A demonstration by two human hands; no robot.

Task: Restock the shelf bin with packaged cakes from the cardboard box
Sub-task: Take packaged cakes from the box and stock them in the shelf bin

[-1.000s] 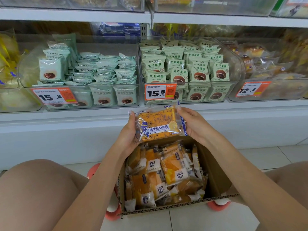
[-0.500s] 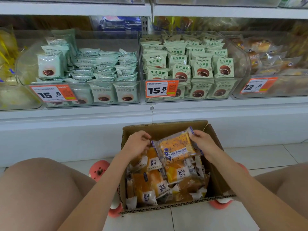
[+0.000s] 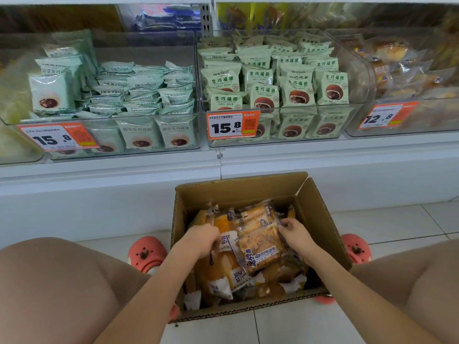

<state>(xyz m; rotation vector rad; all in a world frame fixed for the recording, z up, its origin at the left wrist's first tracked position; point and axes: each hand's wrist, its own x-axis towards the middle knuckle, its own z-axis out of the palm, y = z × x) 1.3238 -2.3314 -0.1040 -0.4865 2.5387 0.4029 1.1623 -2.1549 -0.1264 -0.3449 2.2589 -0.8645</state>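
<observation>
An open cardboard box (image 3: 320, 214) stands on the floor between my knees, holding several clear-wrapped orange cakes. On top lies a speckled cake packet (image 3: 260, 242) with a blue label. My right hand (image 3: 295, 234) pinches that packet's right edge. Inside the box on the left, my left hand (image 3: 202, 238) has its fingers curled round the edge of a yellow cake packet (image 3: 227, 266). Above, at the right, a clear shelf bin (image 3: 407, 120) with a 12.8 price tag holds similar golden cakes.
Two clear bins (image 3: 278, 139) of green packets with 15.8 tags fill the shelf's left and middle. A white shelf ledge (image 3: 223, 165) juts out above the box. My bare knees flank the box, pink clogs (image 3: 146, 254) on the tiled floor beside it.
The speckled cake packet, held up in front of the shelf a second ago, has come down into the box. My left hand left it and now grips a yellow packet.
</observation>
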